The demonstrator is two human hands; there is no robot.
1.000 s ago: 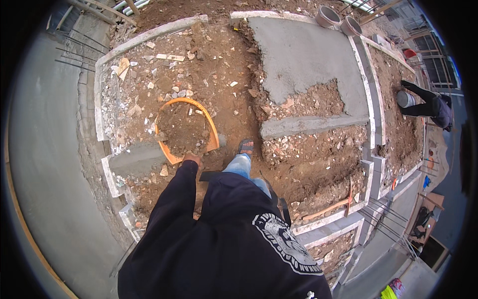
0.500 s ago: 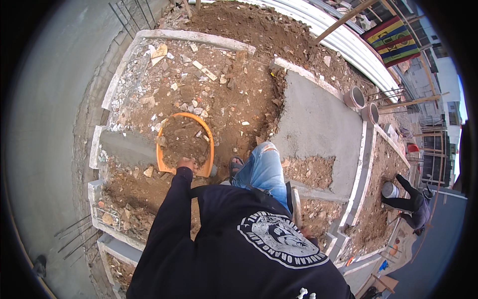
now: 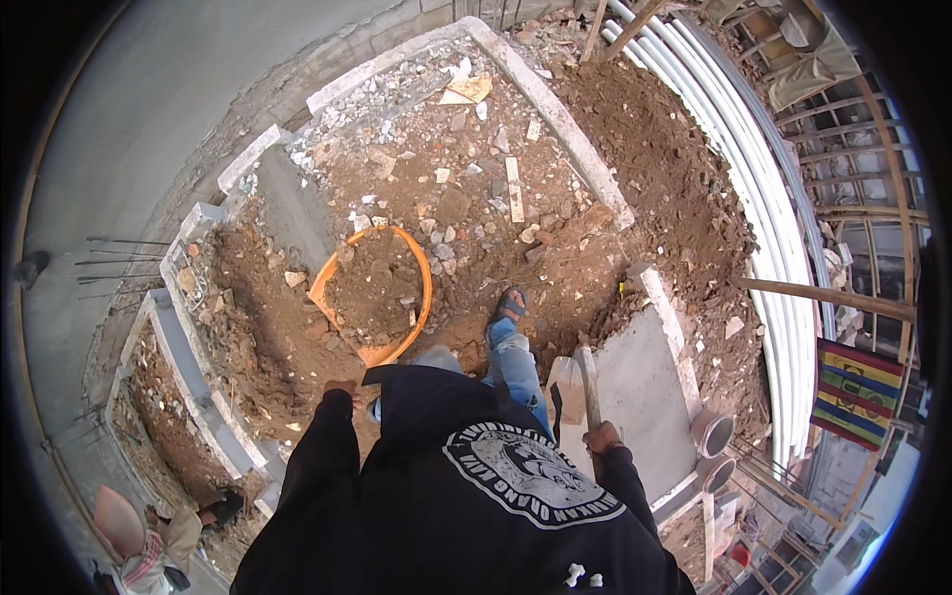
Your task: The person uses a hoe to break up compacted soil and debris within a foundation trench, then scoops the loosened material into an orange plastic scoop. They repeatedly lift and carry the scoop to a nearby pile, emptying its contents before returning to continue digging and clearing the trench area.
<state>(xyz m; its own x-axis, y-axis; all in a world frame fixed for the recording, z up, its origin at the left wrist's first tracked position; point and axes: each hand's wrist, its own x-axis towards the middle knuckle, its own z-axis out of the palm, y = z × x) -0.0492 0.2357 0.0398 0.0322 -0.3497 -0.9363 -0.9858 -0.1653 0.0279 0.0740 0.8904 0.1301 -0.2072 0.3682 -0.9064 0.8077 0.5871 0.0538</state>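
An orange plastic scoop basket (image 3: 424, 288) lies on the dug ground, brown soil and stones inside its curved rim. My left hand (image 3: 342, 388) hangs just below and left of its near end, apart from it. That hand holds nothing; its fingers look loosely stretched, though small in the picture. On my right side, my right hand (image 3: 601, 437) is closed round the wooden handle of a hoe (image 3: 591, 395). The hoe's flat, pale blade shows beside the handle, close to my right leg. My sandalled foot (image 3: 510, 304) stands on the soil right of the basket.
A grey cement slab (image 3: 645, 397) lies to the right, with two round pipe ends (image 3: 712, 433) by it. White pipes (image 3: 764, 248) run along the far right. Low concrete edging (image 3: 555, 119) frames the rubble. Steel rods (image 3: 124, 252) stick out at left. Another person (image 3: 149, 560) is at lower left.
My left hand has let go of the basket's near rim and drawn back. My right hand, mostly hidden before, now shows on the hoe handle. The view has turned.
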